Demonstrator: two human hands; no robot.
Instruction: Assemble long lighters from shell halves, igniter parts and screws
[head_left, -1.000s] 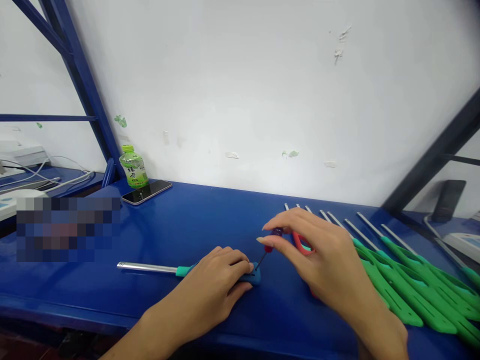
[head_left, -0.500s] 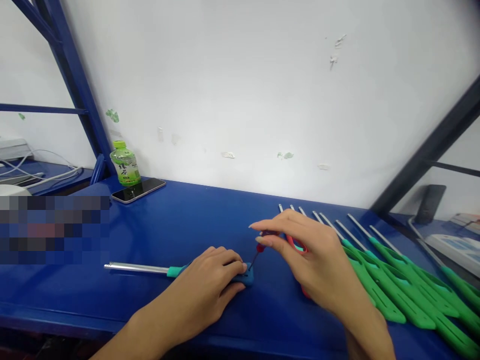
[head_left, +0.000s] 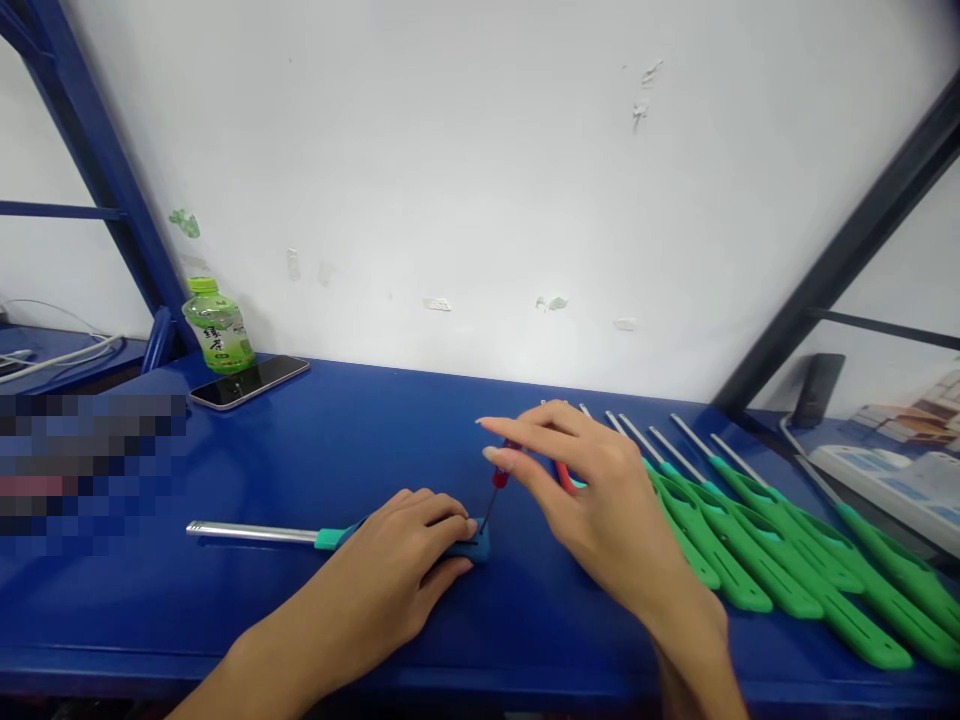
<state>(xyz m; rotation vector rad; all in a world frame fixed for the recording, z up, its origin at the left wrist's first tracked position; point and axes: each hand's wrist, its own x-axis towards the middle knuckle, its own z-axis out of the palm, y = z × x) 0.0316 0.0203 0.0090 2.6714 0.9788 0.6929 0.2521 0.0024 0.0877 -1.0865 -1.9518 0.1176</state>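
My left hand [head_left: 409, 560] lies closed over the blue handle of a long tool [head_left: 300, 536] and presses it onto the blue workbench [head_left: 360, 440]. The tool's silver shaft points left. My right hand [head_left: 592, 490] pinches a small red-handled screwdriver [head_left: 496, 485] between thumb and fingers. Its thin tip stands on the end of the blue handle beside my left fingertips.
Several green-handled tools [head_left: 750, 540] with silver shafts lie in a row to the right. A red-handled tool [head_left: 564, 474] shows behind my right hand. A green bottle [head_left: 216, 330] and a phone [head_left: 247, 382] sit at the back left by the wall. Blue frame posts stand on both sides.
The view has swung a little to the right. Both hands stay in the same grip, with the screwdriver tip still on the blue handle.
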